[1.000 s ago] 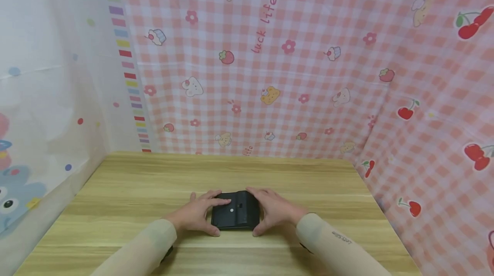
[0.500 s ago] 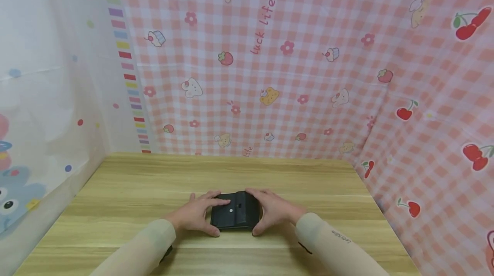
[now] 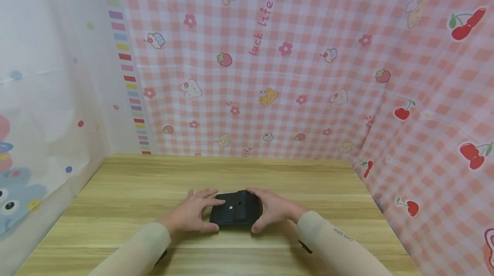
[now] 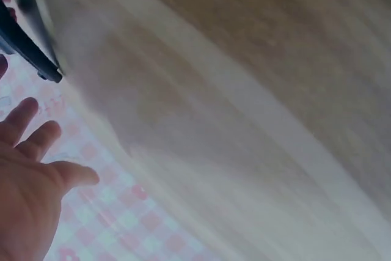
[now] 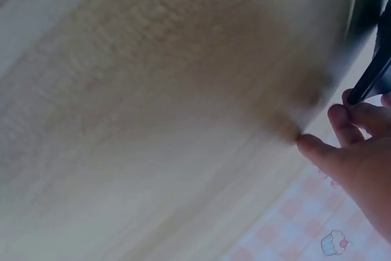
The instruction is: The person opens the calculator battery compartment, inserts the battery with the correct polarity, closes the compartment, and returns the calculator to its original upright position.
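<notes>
In the head view a black wallet (image 3: 227, 216) with a folded flap and a small round white snap is between both hands over the wooden table (image 3: 185, 263). My left hand (image 3: 191, 215) grips its left end, thumb at the near corner and index finger on top, the other fingers fanned out. My right hand (image 3: 273, 209) holds the right end, fingers at the far edge and thumb at the near edge. In the left wrist view the wallet (image 4: 27, 47) appears edge-on above the table. The right wrist view shows fingertips against the wallet edge (image 5: 369, 77). The wallet's underside is hidden.
A pink checked cloth (image 3: 247, 108) hangs behind the table and along the right side. On the left hangs a white cloth (image 3: 77, 95) with coloured dots. Light sleeves (image 3: 135, 246) cover both forearms.
My left hand has shifted slightly left, its index finger drawn back toward the wallet's left end. The wallet has turned and flattened a little; the right hand is almost still.
</notes>
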Tool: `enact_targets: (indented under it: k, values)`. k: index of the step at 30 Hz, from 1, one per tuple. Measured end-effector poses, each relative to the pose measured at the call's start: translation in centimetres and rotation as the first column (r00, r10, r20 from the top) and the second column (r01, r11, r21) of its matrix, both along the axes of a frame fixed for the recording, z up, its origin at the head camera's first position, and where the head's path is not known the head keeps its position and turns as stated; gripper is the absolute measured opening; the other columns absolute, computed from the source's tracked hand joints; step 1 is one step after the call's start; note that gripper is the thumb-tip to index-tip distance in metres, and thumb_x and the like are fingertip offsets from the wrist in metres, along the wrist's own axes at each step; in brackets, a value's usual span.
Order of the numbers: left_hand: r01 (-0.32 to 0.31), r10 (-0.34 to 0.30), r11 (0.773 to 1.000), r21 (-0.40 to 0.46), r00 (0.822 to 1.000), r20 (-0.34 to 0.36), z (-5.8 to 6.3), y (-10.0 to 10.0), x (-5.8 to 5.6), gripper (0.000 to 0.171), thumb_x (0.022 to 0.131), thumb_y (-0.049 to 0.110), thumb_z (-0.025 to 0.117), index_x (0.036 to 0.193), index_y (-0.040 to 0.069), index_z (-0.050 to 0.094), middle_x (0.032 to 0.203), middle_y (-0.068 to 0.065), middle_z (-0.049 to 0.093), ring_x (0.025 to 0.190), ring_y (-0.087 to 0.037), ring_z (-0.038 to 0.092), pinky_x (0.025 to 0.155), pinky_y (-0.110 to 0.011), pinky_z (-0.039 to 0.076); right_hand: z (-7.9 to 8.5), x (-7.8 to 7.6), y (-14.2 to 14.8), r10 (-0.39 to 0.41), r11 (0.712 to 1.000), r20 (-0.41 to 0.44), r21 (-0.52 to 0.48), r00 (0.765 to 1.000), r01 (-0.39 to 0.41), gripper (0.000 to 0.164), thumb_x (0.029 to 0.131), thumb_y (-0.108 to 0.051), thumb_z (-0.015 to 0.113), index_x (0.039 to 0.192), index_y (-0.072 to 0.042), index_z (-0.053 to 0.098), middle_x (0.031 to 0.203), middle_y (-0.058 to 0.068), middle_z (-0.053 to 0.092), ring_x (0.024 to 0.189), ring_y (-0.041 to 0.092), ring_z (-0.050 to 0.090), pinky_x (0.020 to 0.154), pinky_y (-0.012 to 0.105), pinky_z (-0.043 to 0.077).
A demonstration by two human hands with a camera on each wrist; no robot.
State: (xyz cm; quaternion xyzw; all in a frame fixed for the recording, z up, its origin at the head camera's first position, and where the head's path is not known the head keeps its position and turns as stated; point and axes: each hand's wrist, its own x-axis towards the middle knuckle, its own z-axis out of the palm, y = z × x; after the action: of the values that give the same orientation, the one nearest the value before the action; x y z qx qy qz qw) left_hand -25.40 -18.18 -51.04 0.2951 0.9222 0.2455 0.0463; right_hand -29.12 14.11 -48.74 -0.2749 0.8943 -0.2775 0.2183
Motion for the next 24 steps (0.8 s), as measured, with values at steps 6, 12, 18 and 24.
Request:
enact_targets:
  k: [6,12,18,24]
  values:
    - [-0.02,0.021,1.0,0.003,0.991,-0.135,0.7,0.0,0.9,0.062,0.095,0.055,0.076,0.146,0.021,0.067,0.163,-0.014,0.054,0.155,-0.046,0.043,0.123,-0.081,0.02,0.9,0.0,0.8,-0.045,0.99,0.142,-0.13,0.989,0.063,0.122,0.069,-0.033,0.096,0.17,-0.016,0.029,0.169,0.014,0.043,0.157,0.033,0.041,0.128,0.059,0.032]
    - [-0.047,0.059,0.997,0.065,0.98,-0.191,1.5,0.0,1.7,0.053,0.097,0.054,0.072,0.139,0.02,0.073,0.147,-0.009,0.069,0.148,-0.042,0.053,0.124,-0.076,0.024,1.7,0.2,1.4,-0.012,0.967,0.286,-0.241,0.958,0.084,0.118,0.076,-0.026,0.093,0.171,-0.015,0.023,0.173,0.015,0.036,0.153,0.033,0.047,0.126,0.057,0.039]
    - [-0.064,0.094,0.99,0.124,0.962,-0.255,1.8,0.1,2.6,0.044,0.097,0.046,0.074,0.133,0.021,0.076,0.136,-0.005,0.076,0.136,-0.037,0.065,0.122,-0.075,0.03,1.9,0.4,1.7,0.031,0.945,0.387,-0.312,0.922,0.099,0.115,0.082,-0.021,0.089,0.172,-0.015,0.02,0.169,0.015,0.043,0.145,0.03,0.055,0.116,0.048,0.05]
    - [-0.089,0.137,0.984,0.155,0.933,-0.332,1.9,0.4,3.1,0.038,0.097,0.033,0.074,0.133,0.021,0.076,0.133,-0.004,0.077,0.127,-0.03,0.072,0.122,-0.072,0.032,1.9,0.8,1.7,0.042,0.919,0.462,-0.366,0.886,0.148,0.105,0.086,-0.017,0.086,0.171,-0.015,0.023,0.165,0.017,0.048,0.147,0.033,0.054,0.117,0.049,0.05]
